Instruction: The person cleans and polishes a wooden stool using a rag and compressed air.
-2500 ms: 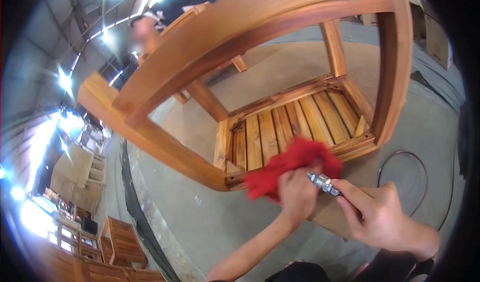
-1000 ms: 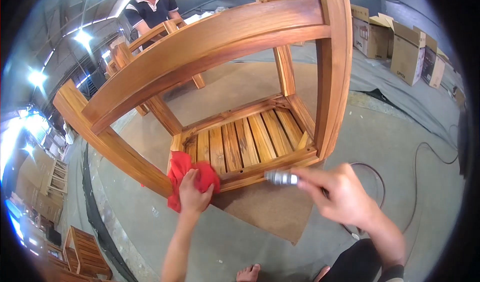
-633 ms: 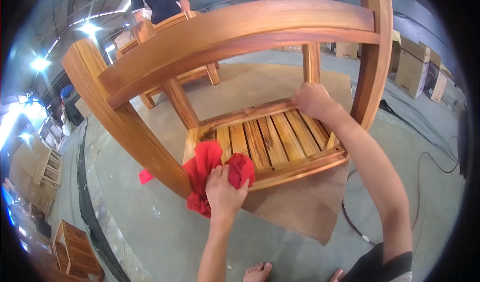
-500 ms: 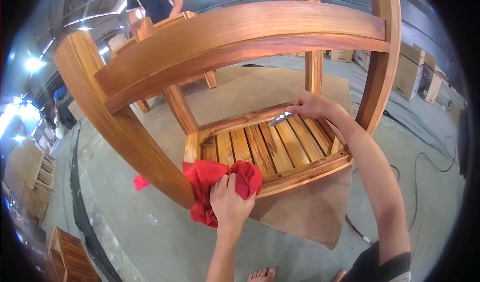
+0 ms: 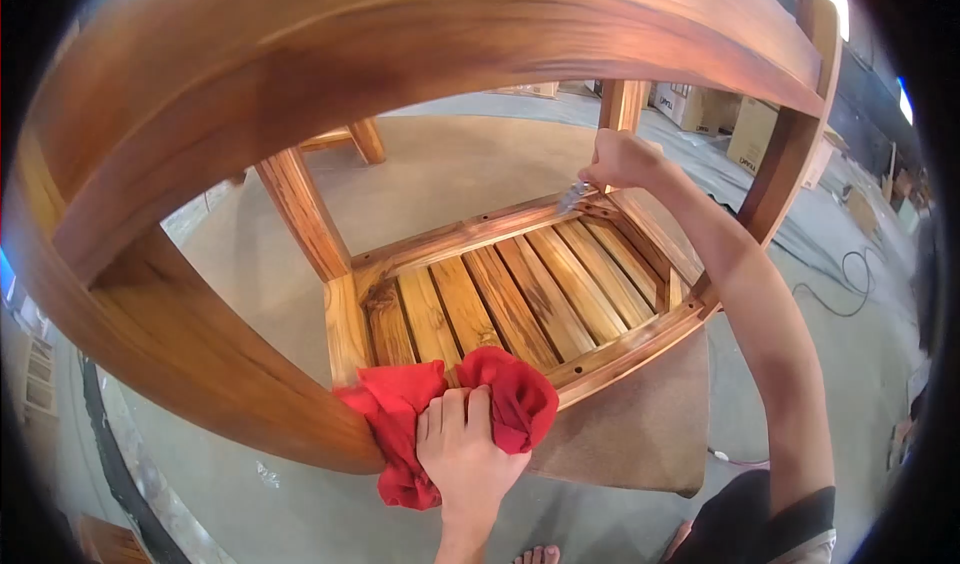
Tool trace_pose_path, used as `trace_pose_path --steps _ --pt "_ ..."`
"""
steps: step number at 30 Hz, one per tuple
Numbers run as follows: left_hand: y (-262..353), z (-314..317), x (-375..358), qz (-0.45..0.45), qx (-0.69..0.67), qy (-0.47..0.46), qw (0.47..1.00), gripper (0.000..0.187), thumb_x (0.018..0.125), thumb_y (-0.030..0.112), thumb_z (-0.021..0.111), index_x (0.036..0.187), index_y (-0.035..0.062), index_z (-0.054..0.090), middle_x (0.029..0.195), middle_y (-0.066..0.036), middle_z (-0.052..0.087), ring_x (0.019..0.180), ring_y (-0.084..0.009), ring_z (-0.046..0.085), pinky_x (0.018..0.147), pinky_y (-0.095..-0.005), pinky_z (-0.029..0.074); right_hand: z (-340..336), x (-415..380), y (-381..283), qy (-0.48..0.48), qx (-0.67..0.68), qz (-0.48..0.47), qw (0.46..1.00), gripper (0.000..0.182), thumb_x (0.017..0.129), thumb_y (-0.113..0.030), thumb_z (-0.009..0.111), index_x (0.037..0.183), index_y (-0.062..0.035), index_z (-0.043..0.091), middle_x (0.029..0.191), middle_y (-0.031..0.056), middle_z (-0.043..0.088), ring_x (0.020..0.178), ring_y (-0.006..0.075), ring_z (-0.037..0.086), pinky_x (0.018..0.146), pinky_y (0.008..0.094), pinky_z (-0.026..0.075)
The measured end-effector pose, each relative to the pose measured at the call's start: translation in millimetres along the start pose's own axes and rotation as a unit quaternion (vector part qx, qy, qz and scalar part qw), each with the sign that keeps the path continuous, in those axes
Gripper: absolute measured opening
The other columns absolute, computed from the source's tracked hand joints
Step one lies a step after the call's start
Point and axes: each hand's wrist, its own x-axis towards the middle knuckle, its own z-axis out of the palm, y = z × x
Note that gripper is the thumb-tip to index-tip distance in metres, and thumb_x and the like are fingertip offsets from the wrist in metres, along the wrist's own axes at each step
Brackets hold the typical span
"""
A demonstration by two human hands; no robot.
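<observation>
A wooden piece of furniture (image 5: 300, 54) with a curved rail and a slatted panel (image 5: 487, 299) fills the middle of the view. My left hand (image 5: 468, 449) is closed on a bunched red cloth (image 5: 400, 394), pressed against the frame's near left corner. At the far right corner of the slats, my right hand (image 5: 625, 160) grips a small shiny metallic tool (image 5: 574, 197), its tip pointing down near the inner edge of the frame. Exactly what kind of tool it is cannot be made out.
Brown board (image 5: 640, 429) lies under the furniture on the grey floor. Cardboard boxes (image 5: 752, 136) stand at the back right. A cable (image 5: 850, 294) curls on the floor at right. Part of another wooden piece (image 5: 366, 142) shows behind.
The view has moved closer and lower over the furniture. My right hand and the tool have moved toward the far right corner of the slats. My left hand still holds the cloth.
</observation>
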Motion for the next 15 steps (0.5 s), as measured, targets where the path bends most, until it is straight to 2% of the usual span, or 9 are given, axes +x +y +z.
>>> trace_pose_path --steps 3,6,9,12,15 --pt "-0.1 -1.3 0.3 -0.006 -0.013 0.000 1.000 0.040 0.067 0.036 0.078 0.090 0.0079 0.062 0.085 -0.007 0.057 0.080 -0.0272 0.059 0.072 -0.0390 0.047 24.7 1.4 2.8 0.105 -0.009 -0.023 0.994 0.027 0.076 -0.022 0.075 0.077 0.0036 0.068 0.077 0.0221 0.070 0.075 0.0361 0.069 0.067 0.0440 0.054" --pt "-1.0 -0.4 0.5 0.002 -0.018 0.008 1.000 0.040 0.067 0.037 0.078 0.090 0.0077 0.062 0.085 -0.006 0.057 0.080 -0.0269 0.058 0.072 -0.0386 0.046 25.0 -4.6 -4.1 0.032 -0.006 0.004 0.999 0.023 0.077 -0.020 0.071 0.080 0.0030 0.069 0.082 0.0230 0.070 0.082 0.0378 0.069 0.072 0.0454 0.055" --pt "-2.1 -1.3 1.5 0.010 -0.014 0.008 1.000 0.040 0.068 0.038 0.078 0.090 0.0076 0.062 0.086 -0.006 0.057 0.079 -0.0268 0.058 0.071 -0.0385 0.046 36.1 -18.8 -21.8 0.110 -0.065 0.022 0.992 0.022 0.079 -0.019 0.067 0.082 0.0034 0.068 0.085 0.0231 0.070 0.081 0.0408 0.069 0.073 0.0468 0.056" --pt "-2.3 -2.5 2.7 0.011 -0.028 0.006 1.000 0.041 0.068 0.039 0.078 0.089 0.0074 0.062 0.085 -0.006 0.057 0.078 -0.0265 0.058 0.070 -0.0385 0.046 38.5 -19.5 -23.4 0.110 -0.067 0.035 0.991 0.022 0.081 -0.019 0.065 0.085 0.0032 0.067 0.087 0.0242 0.069 0.083 0.0436 0.068 0.075 0.0488 0.056" --pt "0.3 -5.1 2.6 -0.007 -0.038 0.001 0.999 0.040 0.063 0.029 0.079 0.090 0.0048 0.063 0.087 -0.008 0.058 0.079 -0.0289 0.059 0.072 -0.0406 0.046 42.4 -24.3 -19.4 0.106 -0.037 0.029 0.993 0.023 0.083 -0.021 0.065 0.086 0.0019 0.068 0.087 0.0248 0.069 0.082 0.0436 0.068 0.075 0.0494 0.055"
